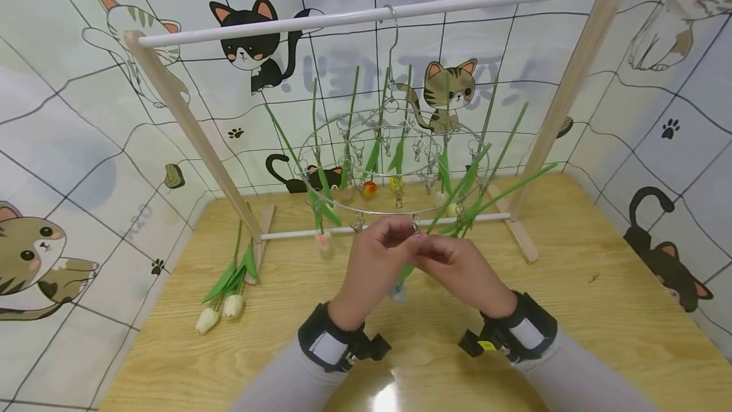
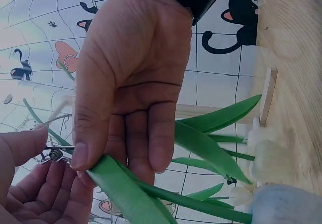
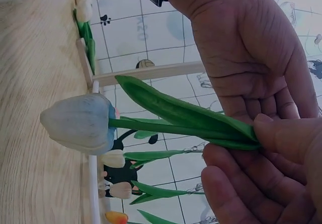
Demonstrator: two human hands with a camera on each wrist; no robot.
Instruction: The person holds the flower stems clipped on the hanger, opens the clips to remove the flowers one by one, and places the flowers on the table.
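My right hand (image 1: 466,272) pinches a pale blue tulip (image 3: 78,123) by its green stem between thumb and fingers, bloom hanging down. In the right wrist view its long leaf (image 3: 176,103) runs up to my fingers. Close beside it, my left hand (image 1: 372,266) pinches a small metal clip (image 2: 55,154) at the front rim of the round wire hanger (image 1: 394,212). Both hands' fingertips meet in the head view. Several tulips hang bloom-down from other clips, among them a pink one (image 1: 323,240) and a red-orange one (image 1: 370,189).
The hanger hooks onto a white rail (image 1: 320,20) of a wooden stand (image 1: 194,132). White tulips (image 1: 233,306) lie on the wooden table (image 1: 274,336) by the stand's left foot. A lower white bar (image 1: 297,234) crosses behind my hands. The cat-patterned wall (image 1: 343,49) stands close behind.
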